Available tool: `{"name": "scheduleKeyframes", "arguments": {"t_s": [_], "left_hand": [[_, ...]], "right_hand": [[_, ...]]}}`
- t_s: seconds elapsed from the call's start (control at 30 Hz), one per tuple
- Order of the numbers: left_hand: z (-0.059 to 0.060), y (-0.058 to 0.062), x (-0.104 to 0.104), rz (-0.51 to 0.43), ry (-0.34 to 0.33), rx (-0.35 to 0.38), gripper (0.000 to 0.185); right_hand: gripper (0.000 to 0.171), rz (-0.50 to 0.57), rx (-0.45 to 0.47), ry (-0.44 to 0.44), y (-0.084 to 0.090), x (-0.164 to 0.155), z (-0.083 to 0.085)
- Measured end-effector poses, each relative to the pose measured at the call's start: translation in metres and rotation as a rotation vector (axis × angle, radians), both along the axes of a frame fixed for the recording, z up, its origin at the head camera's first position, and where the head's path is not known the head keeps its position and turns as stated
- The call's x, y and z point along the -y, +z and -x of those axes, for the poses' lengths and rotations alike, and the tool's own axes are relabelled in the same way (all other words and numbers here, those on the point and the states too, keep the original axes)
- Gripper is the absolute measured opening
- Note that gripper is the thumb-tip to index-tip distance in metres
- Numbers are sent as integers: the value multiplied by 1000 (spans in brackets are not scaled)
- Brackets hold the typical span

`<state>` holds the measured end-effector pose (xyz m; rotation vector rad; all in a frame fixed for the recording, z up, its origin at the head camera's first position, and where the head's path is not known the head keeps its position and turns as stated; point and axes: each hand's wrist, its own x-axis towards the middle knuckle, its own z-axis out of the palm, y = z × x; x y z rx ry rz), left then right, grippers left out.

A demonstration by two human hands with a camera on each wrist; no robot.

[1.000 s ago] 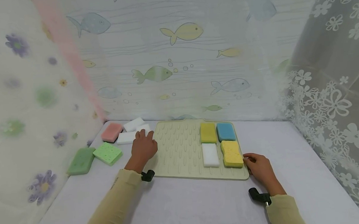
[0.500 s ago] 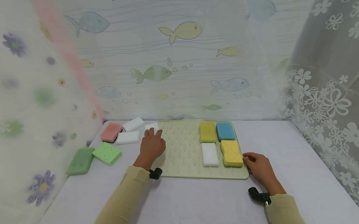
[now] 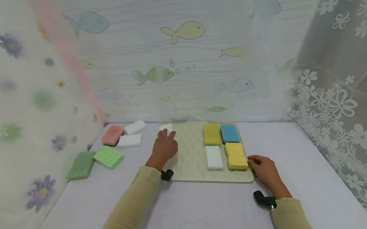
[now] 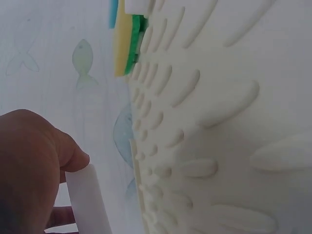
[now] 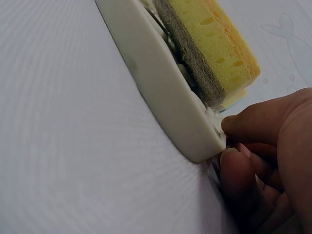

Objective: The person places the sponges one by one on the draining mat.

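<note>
My left hand [image 3: 165, 146] pinches a white melamine sponge [image 4: 88, 200] between thumb and fingers, over the far left part of the cream ridged mat [image 3: 188, 154]. In the left wrist view the sponge is held above the ridges; the fingers behind it are partly hidden. At the mat's right edge, my right hand [image 3: 265, 170] grips the rim near the front corner, thumb and fingertips on it in the right wrist view. Beside that hand lies a yellow wavy sponge [image 3: 236, 156] with a grey scouring layer. Another white sponge [image 3: 214, 158] lies left of it.
A yellow-and-green sponge [image 3: 212, 134] and a blue sponge [image 3: 230, 133] lie at the mat's far right. Left of the mat are a pink sponge [image 3: 112, 135], two white sponges [image 3: 129, 140], a light green sponge [image 3: 108, 157] and a darker green one [image 3: 80, 165]. A fish-print curtain [image 3: 182, 77] hangs behind.
My left hand has carried the white sponge rightward, from beside the other white ones to over the mat's far left corner. The right hand has stayed at the mat's edge.
</note>
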<state>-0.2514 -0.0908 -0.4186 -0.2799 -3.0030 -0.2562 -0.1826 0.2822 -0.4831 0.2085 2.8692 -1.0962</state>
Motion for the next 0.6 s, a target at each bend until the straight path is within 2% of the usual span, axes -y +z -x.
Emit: {"name": "scheduleKeyframes", "arguments": {"t_s": [0.6], "left_hand": [[10, -2, -33, -61, -71, 76, 41]], "right_hand": [[43, 4, -5, -2, 2, 0, -1]]}}
